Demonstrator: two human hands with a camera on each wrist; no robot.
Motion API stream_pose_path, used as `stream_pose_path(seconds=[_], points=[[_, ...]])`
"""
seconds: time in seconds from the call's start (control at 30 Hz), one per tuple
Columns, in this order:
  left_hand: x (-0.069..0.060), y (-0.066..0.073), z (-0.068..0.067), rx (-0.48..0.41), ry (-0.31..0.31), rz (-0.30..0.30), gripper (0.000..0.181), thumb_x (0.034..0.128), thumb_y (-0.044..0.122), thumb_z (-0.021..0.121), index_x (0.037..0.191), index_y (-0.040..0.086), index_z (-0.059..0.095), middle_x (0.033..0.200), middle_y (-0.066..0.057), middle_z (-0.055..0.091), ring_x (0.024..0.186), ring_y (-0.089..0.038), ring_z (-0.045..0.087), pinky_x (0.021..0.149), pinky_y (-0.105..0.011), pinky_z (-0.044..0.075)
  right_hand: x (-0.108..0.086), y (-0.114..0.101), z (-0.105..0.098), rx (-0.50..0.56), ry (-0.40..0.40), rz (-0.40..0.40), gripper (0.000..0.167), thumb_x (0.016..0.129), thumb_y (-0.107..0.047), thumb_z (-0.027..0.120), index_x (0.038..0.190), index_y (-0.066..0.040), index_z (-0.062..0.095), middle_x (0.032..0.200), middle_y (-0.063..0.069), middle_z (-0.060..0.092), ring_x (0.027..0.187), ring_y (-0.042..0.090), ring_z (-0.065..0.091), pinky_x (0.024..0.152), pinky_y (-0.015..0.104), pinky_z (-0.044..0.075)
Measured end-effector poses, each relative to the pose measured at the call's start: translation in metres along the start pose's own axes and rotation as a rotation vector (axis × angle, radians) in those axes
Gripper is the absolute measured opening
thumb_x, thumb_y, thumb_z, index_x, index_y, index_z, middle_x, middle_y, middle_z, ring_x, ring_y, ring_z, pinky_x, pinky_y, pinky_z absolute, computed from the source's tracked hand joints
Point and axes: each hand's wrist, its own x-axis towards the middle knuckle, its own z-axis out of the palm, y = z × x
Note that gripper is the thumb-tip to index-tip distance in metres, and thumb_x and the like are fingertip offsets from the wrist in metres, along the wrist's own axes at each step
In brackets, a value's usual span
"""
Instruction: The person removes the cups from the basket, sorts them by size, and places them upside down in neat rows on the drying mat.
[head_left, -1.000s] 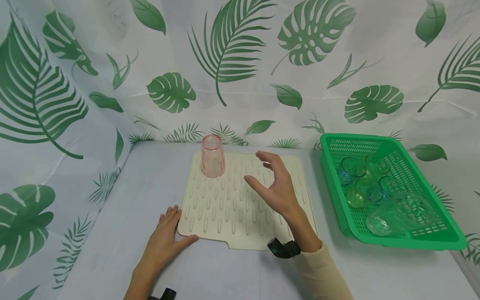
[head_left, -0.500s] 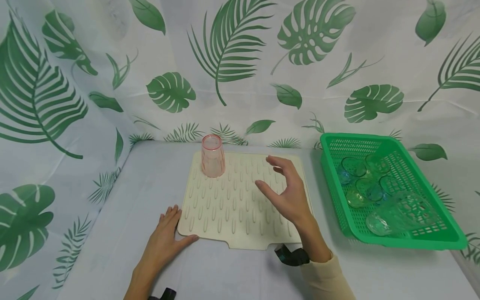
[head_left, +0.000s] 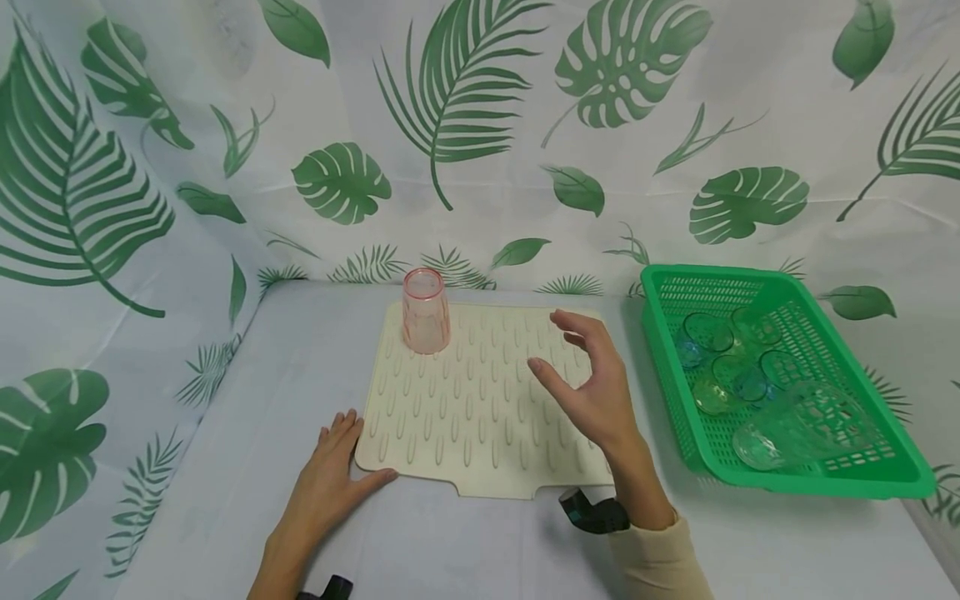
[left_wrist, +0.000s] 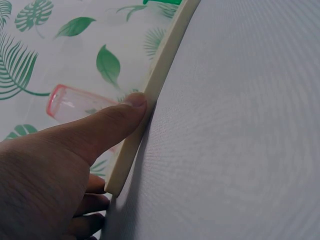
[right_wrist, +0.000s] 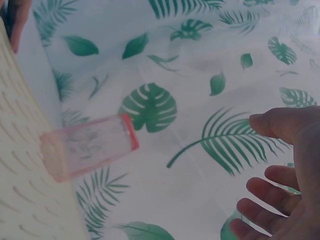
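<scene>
A pink transparent drinking glass (head_left: 426, 323) stands on the far left part of a cream ridged mat (head_left: 442, 408), narrower end up. My left hand (head_left: 322, 479) lies at the mat's near left corner. Its thumb (left_wrist: 112, 122) rests against the front edge, while the other fingers lie by the left side. Over the right part of the mat hovers my right hand (head_left: 592, 396), thumb and fingers apart with nothing between them. The right wrist view shows the pink glass (right_wrist: 92, 147) well away from those fingers (right_wrist: 272, 192).
To the right stands a green plastic basket (head_left: 817, 485) with several small tinted glasses (head_left: 716, 392) and a larger clear glass vessel (head_left: 780, 433) lying on its side. A leaf-printed curtain (head_left: 480, 225) hangs behind the white-covered table (head_left: 300, 358).
My right hand has drifted to the right and slightly down, away from the pink glass and towards the basket. The left hand, glass and mat have stayed put.
</scene>
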Motion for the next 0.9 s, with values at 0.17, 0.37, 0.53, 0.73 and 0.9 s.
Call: stream_pose_path(seconds=[0.17, 0.37, 0.53, 0.73, 0.9], points=[[0.000, 0.000, -0.001, 0.007, -0.001, 0.003, 0.099, 0.0755, 0.057, 0.081, 0.148, -0.001, 0.046, 0.159, -0.024, 0.036, 0.151, -0.040, 0.028, 0.126, -0.055, 0.021, 0.001, 0.001, -0.010, 0.022, 0.041, -0.008, 0.060, 0.081, 0.002, 0.077, 0.136, -0.001, 0.056, 0.134, 0.017, 0.060, 0.127, 0.023, 0.055, 0.107, 0.030, 0.047], [0.000, 0.000, 0.000, 0.001, -0.005, 0.001, 0.100, 0.0754, 0.057, 0.081, 0.148, -0.001, 0.045, 0.159, -0.024, 0.036, 0.151, -0.040, 0.028, 0.126, -0.055, 0.020, 0.003, 0.005, -0.023, 0.008, 0.105, -0.025, 0.060, 0.079, 0.007, 0.077, 0.135, 0.005, 0.056, 0.133, 0.021, 0.061, 0.126, 0.019, 0.056, 0.107, 0.024, 0.047], [0.000, -0.001, 0.000, -0.009, -0.003, -0.003, 0.100, 0.0754, 0.057, 0.081, 0.149, -0.001, 0.045, 0.159, -0.023, 0.035, 0.152, -0.040, 0.027, 0.126, -0.054, 0.020, 0.004, 0.004, -0.035, 0.002, 0.156, -0.015, 0.062, 0.076, 0.012, 0.075, 0.134, 0.006, 0.055, 0.132, 0.023, 0.059, 0.126, 0.017, 0.055, 0.106, 0.021, 0.046], [-0.001, 0.000, 0.000, -0.017, -0.004, -0.007, 0.101, 0.0758, 0.058, 0.080, 0.149, 0.000, 0.044, 0.160, -0.023, 0.035, 0.152, -0.039, 0.026, 0.127, -0.053, 0.019, 0.006, 0.005, -0.051, -0.001, 0.248, -0.001, 0.059, 0.076, 0.017, 0.073, 0.132, 0.007, 0.057, 0.130, 0.004, 0.062, 0.123, 0.014, 0.057, 0.103, 0.020, 0.049], [-0.001, 0.001, -0.001, -0.020, -0.010, -0.012, 0.100, 0.0762, 0.057, 0.080, 0.150, 0.000, 0.044, 0.160, -0.023, 0.034, 0.152, -0.040, 0.026, 0.127, -0.054, 0.019, 0.004, 0.007, -0.065, 0.008, 0.316, 0.040, 0.056, 0.078, 0.016, 0.072, 0.131, 0.006, 0.058, 0.128, -0.011, 0.060, 0.122, 0.012, 0.058, 0.102, 0.019, 0.049]])
